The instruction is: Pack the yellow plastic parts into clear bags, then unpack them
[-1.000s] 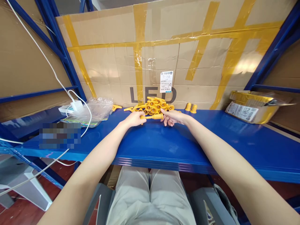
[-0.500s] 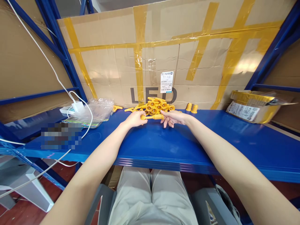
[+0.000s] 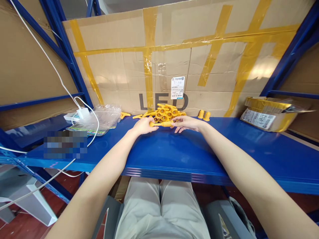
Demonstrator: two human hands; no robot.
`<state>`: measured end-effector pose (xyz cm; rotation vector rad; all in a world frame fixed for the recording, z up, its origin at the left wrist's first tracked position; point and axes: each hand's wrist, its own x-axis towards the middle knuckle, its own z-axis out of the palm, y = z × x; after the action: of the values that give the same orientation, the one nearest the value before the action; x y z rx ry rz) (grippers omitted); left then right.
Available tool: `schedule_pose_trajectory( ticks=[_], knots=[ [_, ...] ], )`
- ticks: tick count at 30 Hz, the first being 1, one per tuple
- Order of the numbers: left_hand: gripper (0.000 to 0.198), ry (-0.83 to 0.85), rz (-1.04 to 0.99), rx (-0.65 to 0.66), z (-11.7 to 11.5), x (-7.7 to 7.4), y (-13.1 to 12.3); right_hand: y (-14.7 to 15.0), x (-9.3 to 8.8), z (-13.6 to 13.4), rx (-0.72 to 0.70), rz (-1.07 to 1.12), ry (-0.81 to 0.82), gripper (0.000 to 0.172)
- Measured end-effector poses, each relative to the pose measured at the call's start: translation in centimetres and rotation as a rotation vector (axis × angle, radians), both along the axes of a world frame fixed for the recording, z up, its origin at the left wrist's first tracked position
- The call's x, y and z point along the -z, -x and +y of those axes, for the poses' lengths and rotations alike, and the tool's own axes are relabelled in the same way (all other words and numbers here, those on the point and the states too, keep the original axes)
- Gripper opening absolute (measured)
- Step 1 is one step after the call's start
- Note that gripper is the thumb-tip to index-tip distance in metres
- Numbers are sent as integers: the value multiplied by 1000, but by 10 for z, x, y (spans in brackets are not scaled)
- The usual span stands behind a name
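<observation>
My left hand (image 3: 144,125) and my right hand (image 3: 186,123) meet over the blue shelf (image 3: 189,152), each gripping one end of a long yellow plastic piece (image 3: 163,124) held level between them. Just behind it lies a pile of yellow plastic parts (image 3: 166,113). Two yellow caps (image 3: 203,115) stand upright to the right of the pile. Loose yellow T-shaped pieces (image 3: 124,115) lie to its left.
A taped cardboard sheet (image 3: 174,56) marked LED backs the shelf. A clear plastic bag (image 3: 103,116) and a white charger (image 3: 83,113) with its cable lie at the left. An open cardboard box (image 3: 267,114) sits at the right. Blue rack posts flank both sides.
Both hands have shifted slightly away from me toward the pile with the yellow piece; the right hand's fingers have closed in on its end.
</observation>
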<state>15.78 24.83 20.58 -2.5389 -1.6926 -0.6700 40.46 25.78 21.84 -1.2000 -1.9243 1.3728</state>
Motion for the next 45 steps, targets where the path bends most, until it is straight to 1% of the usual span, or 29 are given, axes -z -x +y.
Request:
schedule_pose_trajectory(
  ticks=[4, 7, 13, 16, 18, 20, 22, 24, 26, 28, 30, 32, 35, 37, 41, 45],
  knots=[
    [33, -1, 9, 8, 1, 0, 1, 4, 0, -3, -6, -14, -20, 31],
    [33, 8, 6, 8, 2, 0, 1, 5, -1, -4, 0, -7, -23, 27],
    [32, 18, 7, 24, 4, 2, 1, 5, 2, 0, 16, 52, 5, 26],
    [36, 26, -30, 58, 3, 4, 2, 5, 4, 3, 50, 150, -14, 29],
    [52, 0, -103, 92, 2, 5, 3, 5, 4, 4, 97, 251, -84, 32],
    [68, -46, -184, 112, 1, 5, 4, 4, 3, 6, 153, 342, -219, 35],
    [70, -75, -229, 107, 0, 4, 4, 3, -2, 7, 225, 373, -399, 38],
    [64, -72, -222, 93, 0, 4, 4, 1, -8, 9, 323, 315, -584, 43],
    [53, -48, -188, 85, 1, 4, 4, 1, -15, 13, 442, 202, -744, 47],
    [44, -33, -157, 89, 2, 5, 4, 1, -19, 19, 531, 82, -885, 47],
    [38, -28, -140, 93, 4, 5, 4, 3, -21, 25, 545, -43, -1010, 44],
    [38, -22, -129, 98, 5, 6, 4, 6, -19, 32, 495, -211, -1081, 44],
    [38, -14, -115, 106, 6, 7, 4, 13, -13, 41, 426, -477, -1061, 46],
    [38, -9, -110, 111, 7, 7, 4, 19, -10, 45, 426, -592, -1031, 49],
    [37, 6, -107, 114, 7, 7, 4, 25, -13, 50, 427, -684, -981, 57],
    [36, 15, -114, 122, 8, 7, 3, 19, -23, 60, 252, -771, -860, 69]
  ],
)
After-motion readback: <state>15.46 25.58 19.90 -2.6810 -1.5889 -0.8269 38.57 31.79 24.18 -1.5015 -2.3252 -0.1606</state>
